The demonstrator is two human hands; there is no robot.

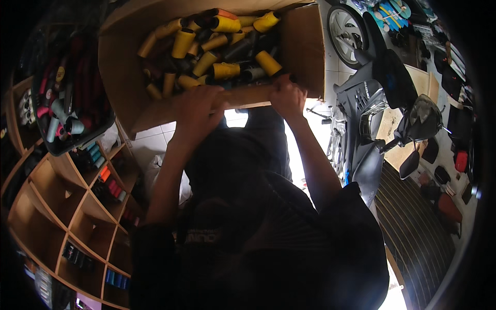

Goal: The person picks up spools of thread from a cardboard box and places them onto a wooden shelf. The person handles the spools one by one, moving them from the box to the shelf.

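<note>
A large cardboard box [304,44] is in front of me, filled with a loose heap of thread spools. Most are yellow, like one spool [182,43]; others are mustard, dark brown or black, and an orange spool [227,14] lies at the far side. My left hand [201,107] is closed on the box's near edge, left of its middle. Farther right, my right hand [288,98] grips the same edge, its fingers close to a yellow spool [268,62] leaning there. The fingertips of both hands are partly hidden.
At left, a dark crate [77,139] of pink, red and grey spools stands over a wooden cubbyhole shelf [64,227] holding more spools. A motor scooter [367,103] stands close on the right. White plastic bags [157,178] lie beside the shelf on the tiled floor.
</note>
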